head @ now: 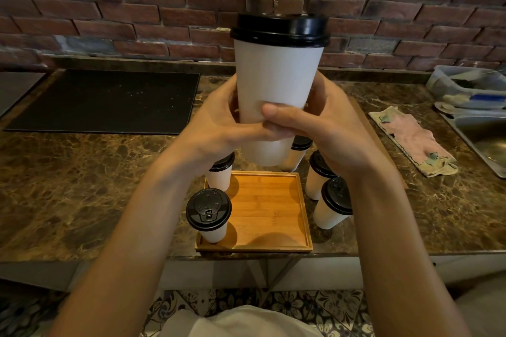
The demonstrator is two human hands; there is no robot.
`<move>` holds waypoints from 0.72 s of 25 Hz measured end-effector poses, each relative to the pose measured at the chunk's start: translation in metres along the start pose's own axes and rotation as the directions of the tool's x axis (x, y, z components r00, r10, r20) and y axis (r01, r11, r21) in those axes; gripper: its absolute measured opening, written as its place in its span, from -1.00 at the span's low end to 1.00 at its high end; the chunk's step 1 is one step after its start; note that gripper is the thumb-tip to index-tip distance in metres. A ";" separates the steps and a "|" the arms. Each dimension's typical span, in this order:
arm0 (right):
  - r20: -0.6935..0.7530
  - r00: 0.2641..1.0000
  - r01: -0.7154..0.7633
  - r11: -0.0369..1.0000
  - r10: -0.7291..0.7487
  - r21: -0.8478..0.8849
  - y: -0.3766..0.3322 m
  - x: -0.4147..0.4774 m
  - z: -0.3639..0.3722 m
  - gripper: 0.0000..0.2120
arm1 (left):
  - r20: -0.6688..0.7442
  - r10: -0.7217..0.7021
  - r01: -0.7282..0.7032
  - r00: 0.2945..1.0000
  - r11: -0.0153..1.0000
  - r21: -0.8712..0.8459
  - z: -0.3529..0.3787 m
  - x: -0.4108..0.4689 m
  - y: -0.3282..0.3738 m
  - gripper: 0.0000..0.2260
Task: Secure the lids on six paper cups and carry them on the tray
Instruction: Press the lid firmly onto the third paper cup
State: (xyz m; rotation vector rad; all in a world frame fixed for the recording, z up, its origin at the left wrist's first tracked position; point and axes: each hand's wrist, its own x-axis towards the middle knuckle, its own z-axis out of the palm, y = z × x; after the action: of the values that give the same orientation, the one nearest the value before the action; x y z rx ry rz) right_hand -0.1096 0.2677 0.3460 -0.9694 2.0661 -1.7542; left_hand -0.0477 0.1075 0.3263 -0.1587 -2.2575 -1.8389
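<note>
A white paper cup [276,79] with a black lid [280,30] is held up high in front of the camera. My left hand [219,123] and my right hand [323,128] both grip its lower half, thumbs meeting at the front. Below lies a square wooden tray [271,213]. One lidded cup [209,215] stands on the tray's near left corner and another [221,172] at its far left. Three more lidded cups stand off the tray: one [297,153] behind it, two [332,205] [317,175] to its right.
The brown marble counter [82,186] carries a black mat [109,101] at the left. A pink cloth [413,139], a metal sink [484,139] and a plastic container [468,85] lie at the right. A brick wall [137,8] stands behind.
</note>
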 end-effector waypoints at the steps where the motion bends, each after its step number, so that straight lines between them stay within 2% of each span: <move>1: -0.019 1.000 -0.002 1.000 0.002 -0.029 -0.001 0.000 0.002 -0.34 | -0.022 -0.001 0.001 1.000 1.000 0.005 0.001 0.000 -0.001 -0.30; 5: -0.109 0.994 0.005 0.993 -0.018 -0.120 -0.004 0.001 0.007 -0.29 | -0.127 0.017 -0.012 0.992 0.999 0.040 0.006 0.002 -0.004 -0.39; 13: -0.276 0.958 0.014 0.976 -0.075 -0.216 -0.001 0.005 0.024 -0.25 | -0.289 0.068 -0.058 0.955 0.997 0.044 0.014 0.008 -0.007 -0.41; 18: -0.306 0.949 -0.014 0.960 -0.075 -0.278 0.003 0.007 0.028 -0.19 | -0.298 0.049 -0.044 0.953 0.999 0.024 0.017 0.009 -0.011 -0.41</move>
State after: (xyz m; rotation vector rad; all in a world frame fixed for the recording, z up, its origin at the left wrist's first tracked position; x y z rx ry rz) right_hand -0.0999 0.2417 0.3378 -0.8377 2.5663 -1.7613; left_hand -0.0605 0.1210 0.3145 0.0657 -2.0427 -1.6898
